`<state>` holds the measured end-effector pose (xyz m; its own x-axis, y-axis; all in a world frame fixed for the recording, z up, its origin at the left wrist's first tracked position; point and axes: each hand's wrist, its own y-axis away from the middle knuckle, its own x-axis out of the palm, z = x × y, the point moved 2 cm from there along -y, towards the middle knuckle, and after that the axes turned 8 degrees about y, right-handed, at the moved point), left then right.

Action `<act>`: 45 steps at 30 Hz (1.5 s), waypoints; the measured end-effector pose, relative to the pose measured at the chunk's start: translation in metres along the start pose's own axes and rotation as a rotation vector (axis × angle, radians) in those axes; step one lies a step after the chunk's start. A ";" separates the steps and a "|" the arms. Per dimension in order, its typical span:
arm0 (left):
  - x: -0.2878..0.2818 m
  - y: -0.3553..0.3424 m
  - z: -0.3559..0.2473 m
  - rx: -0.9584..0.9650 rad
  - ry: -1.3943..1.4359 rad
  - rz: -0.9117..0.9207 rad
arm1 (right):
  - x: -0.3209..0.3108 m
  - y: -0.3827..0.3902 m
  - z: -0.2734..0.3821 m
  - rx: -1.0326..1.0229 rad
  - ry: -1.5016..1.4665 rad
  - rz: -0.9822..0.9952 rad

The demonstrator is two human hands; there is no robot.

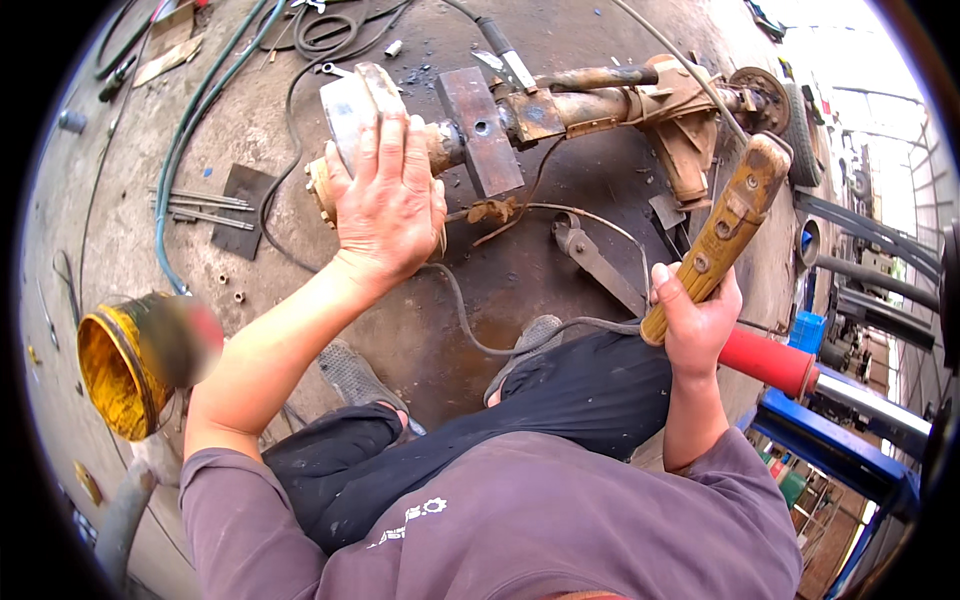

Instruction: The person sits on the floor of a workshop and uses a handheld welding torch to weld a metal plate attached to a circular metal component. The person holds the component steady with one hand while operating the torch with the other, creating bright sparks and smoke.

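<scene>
A rusty vehicle axle [590, 110] lies across the floor in front of my feet. My left hand [385, 205] lies flat, fingers stretched out, over a pale grey metal piece [345, 108] at the axle's left end. Beside it, a dark rectangular steel plate [478, 165] with a hole sits on the axle tube. My right hand [700, 320] is closed round the lower part of a worn wooden welding electrode holder [725, 235], raised above my right knee. A thin rod [690, 70] runs from its top toward the upper edge. A grey cable [465, 318] reaches its lower end.
Blue hoses [180, 170] and black cables [325, 40] cross the floor. Several thin rods [205, 205] lie on a dark sheet at left. A yellow-lined open drum [105, 370] stands lower left. At right are a red cylinder [765, 360] and a blue frame [840, 440].
</scene>
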<state>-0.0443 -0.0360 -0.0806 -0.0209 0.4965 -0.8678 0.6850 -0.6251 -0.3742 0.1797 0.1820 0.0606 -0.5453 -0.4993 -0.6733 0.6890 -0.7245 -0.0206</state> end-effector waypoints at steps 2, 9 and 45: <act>-0.001 0.008 -0.007 -0.006 -0.019 0.009 | 0.003 -0.015 0.001 -0.022 -0.064 0.049; -0.032 -0.005 0.007 0.049 0.106 0.087 | -0.021 -0.027 0.023 -0.089 0.014 -0.031; -0.005 -0.011 0.058 -0.073 0.649 0.091 | 0.002 0.101 0.230 -0.049 0.902 0.346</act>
<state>-0.0940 -0.0672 -0.0911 0.4668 0.7201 -0.5133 0.7112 -0.6507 -0.2660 0.1383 -0.0018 0.2275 0.2487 -0.1138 -0.9619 0.7730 -0.5750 0.2679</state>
